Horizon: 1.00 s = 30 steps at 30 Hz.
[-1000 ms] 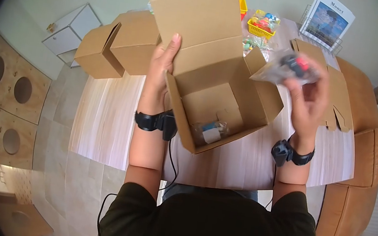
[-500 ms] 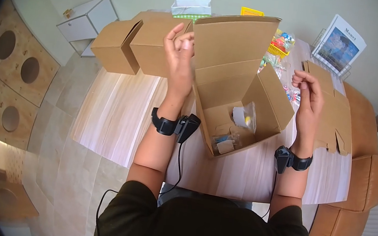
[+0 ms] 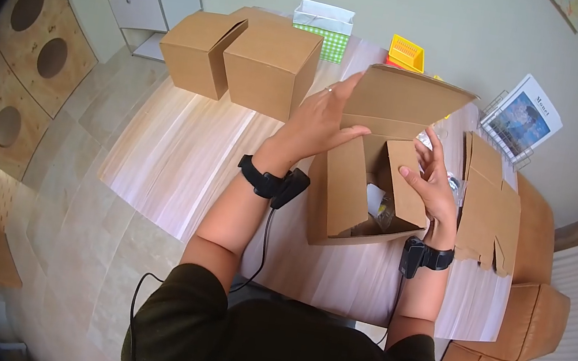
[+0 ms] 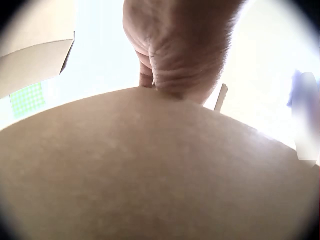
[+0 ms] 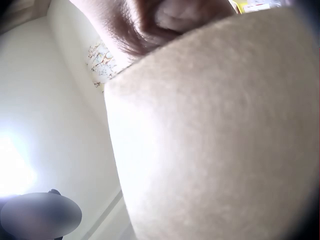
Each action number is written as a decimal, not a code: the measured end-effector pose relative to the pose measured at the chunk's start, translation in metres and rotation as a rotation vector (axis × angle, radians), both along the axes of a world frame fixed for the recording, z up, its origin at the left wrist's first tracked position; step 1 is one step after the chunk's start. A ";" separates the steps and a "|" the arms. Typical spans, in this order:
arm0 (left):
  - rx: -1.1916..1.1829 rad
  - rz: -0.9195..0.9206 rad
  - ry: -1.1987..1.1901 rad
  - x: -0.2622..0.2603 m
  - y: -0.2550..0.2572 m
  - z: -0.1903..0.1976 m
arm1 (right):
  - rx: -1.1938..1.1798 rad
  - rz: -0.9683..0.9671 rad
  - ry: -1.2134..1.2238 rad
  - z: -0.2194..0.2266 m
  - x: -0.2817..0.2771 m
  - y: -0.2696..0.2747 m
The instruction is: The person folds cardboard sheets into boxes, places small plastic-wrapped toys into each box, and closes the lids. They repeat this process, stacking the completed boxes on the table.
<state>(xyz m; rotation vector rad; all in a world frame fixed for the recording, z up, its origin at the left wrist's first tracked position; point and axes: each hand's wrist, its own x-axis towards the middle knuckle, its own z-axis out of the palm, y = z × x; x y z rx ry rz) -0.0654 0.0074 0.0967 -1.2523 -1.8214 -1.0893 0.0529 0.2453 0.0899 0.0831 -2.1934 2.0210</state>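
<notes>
An open cardboard box (image 3: 331,220) stands on the table in front of me, its lid (image 3: 407,105) raised at the back. Both side flaps lean inward, leaving a gap that shows a small clear bag with a white label (image 3: 375,200) inside. My left hand (image 3: 319,126) is at the box's left, fingers extended by the lid's left edge and thumb stretched over the left flap (image 3: 347,189). At the right, my right hand (image 3: 435,190) touches the right flap (image 3: 406,186) with its thumb, its fingers reaching up near the lid. The wrist views mostly show forearm skin.
Two closed cardboard boxes (image 3: 266,78) stand at the back left, beside a green-checked container (image 3: 330,44). A yellow basket (image 3: 406,53) is behind the lid. Flattened cardboard (image 3: 484,208) lies right, near a wire rack holding a Monet book (image 3: 523,117).
The bag in my right hand was let go into the box. Both hands then came to the box, and its side flaps folded inward. The head view shifted.
</notes>
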 end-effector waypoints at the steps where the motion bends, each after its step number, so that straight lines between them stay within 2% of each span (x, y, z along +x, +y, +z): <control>1: -0.032 0.010 -0.032 0.002 -0.002 0.001 | -0.021 0.005 0.011 -0.002 0.000 0.001; 5: -0.104 0.006 -0.047 0.009 -0.005 0.009 | 0.066 -0.060 0.003 -0.001 0.001 0.009; 7: -0.167 -0.109 -0.106 0.006 -0.006 0.012 | 0.105 -0.093 0.002 0.004 0.003 0.011; 8: -0.199 -0.170 -0.136 0.004 -0.006 0.013 | 0.050 -0.054 0.070 0.003 0.002 0.010; 12: -0.181 -0.170 -0.181 0.004 -0.003 0.012 | 0.418 -0.284 0.195 0.002 -0.002 0.012; 15: -0.233 -0.156 -0.232 0.001 -0.007 0.011 | 0.522 -0.237 0.273 0.015 0.005 0.026; 16: -0.234 -0.155 -0.253 0.000 -0.009 0.010 | 0.336 -0.229 0.133 0.025 0.014 0.022; 19: -0.249 -0.141 -0.275 0.003 -0.012 0.013 | 0.234 0.011 0.348 0.030 0.023 0.038; 20: -0.264 -0.128 -0.270 0.006 -0.013 0.017 | 0.182 0.117 0.340 0.035 0.029 0.040; 23: -0.311 -0.133 -0.278 0.007 -0.013 0.015 | 0.350 0.232 0.221 0.039 0.038 0.036; 26: -0.377 -0.187 -0.343 0.005 -0.016 0.014 | 0.637 0.387 0.198 0.042 0.038 0.037; 30: -0.443 -0.274 -0.460 0.017 -0.037 0.019 | 0.607 0.524 0.190 0.041 0.037 0.041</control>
